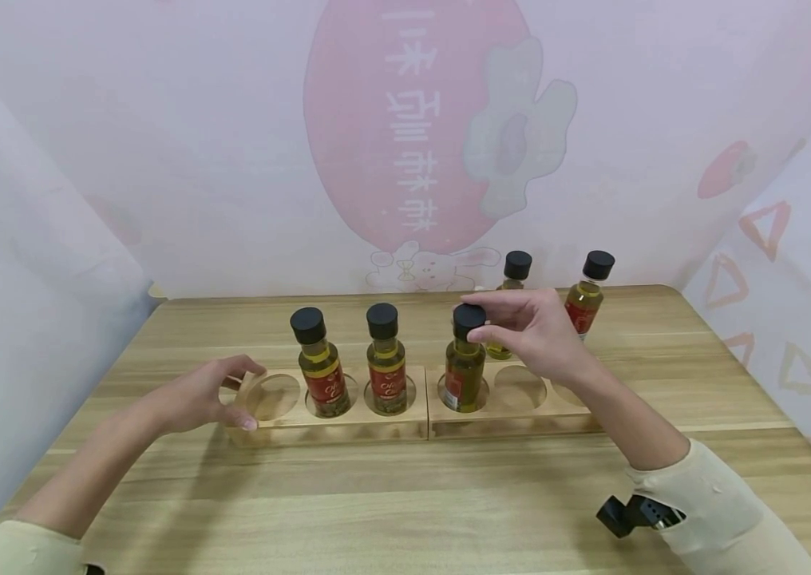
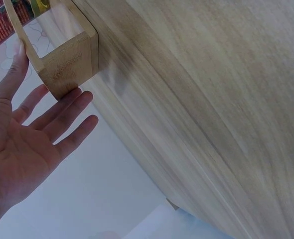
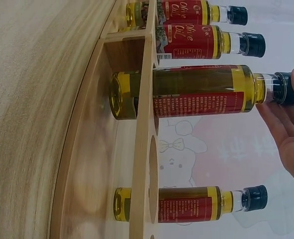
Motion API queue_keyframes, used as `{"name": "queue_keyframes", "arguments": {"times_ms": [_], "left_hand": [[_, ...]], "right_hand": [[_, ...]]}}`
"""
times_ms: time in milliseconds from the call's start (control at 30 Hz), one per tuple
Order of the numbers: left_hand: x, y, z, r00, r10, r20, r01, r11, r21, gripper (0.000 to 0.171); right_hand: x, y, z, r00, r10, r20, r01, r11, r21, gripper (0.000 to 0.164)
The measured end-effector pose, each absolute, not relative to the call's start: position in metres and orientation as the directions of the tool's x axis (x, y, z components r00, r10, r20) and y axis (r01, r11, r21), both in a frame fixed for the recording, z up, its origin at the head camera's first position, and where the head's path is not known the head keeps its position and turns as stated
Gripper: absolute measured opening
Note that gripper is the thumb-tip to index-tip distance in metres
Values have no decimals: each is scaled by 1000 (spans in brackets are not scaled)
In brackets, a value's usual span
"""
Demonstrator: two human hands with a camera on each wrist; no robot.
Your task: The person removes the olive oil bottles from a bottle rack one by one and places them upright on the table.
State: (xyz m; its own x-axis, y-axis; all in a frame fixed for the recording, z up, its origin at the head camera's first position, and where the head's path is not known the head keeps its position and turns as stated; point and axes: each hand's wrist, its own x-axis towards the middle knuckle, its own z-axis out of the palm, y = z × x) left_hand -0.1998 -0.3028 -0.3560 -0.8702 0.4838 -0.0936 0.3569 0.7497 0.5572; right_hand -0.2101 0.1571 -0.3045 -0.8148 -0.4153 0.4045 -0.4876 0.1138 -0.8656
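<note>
My left hand (image 1: 199, 395) grips the left end of a wooden bottle rack (image 1: 348, 434), thumb at the front and a finger at the back corner. In the left wrist view, other fingers (image 2: 70, 112) lie loosely by the end panel. My right hand (image 1: 538, 335) pinches the black cap of an olive oil bottle (image 1: 464, 371). This bottle stands upright through the left hole of a second rack (image 1: 520, 425); I cannot tell whether its base touches the bottom board. Two olive oil bottles (image 1: 324, 379) (image 1: 387, 371) stand in the first rack's middle and right holes.
Behind the second rack, two more olive oil bottles (image 1: 516, 267) (image 1: 583, 303) stand on the wooden table (image 1: 348, 511); my right hand partly hides them. The racks sit end to end. A printed pale curtain (image 1: 233, 160) hangs beyond the table's back edge.
</note>
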Motion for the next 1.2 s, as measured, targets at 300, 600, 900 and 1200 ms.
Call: {"name": "queue_keyframes", "arguments": {"times_ms": [300, 600, 900, 1200], "left_hand": [[-199, -303, -356, -871, 481, -98, 352, 752, 557, 78], [-200, -301, -356, -872, 478, -101, 348, 753, 558, 79], [-201, -300, -356, -871, 482, -97, 354, 751, 558, 78], [-202, -300, -355, -869, 486, -93, 358, 747, 559, 78]], "right_hand": [[-207, 157, -299, -837, -388, 385, -465, 134, -875, 39], [-207, 158, -292, -858, -341, 383, -446, 126, -886, 40], [-209, 157, -288, -846, -345, 406, -461, 92, -883, 39], [-206, 154, -280, -824, -351, 444, -490, 50, -870, 39]]}}
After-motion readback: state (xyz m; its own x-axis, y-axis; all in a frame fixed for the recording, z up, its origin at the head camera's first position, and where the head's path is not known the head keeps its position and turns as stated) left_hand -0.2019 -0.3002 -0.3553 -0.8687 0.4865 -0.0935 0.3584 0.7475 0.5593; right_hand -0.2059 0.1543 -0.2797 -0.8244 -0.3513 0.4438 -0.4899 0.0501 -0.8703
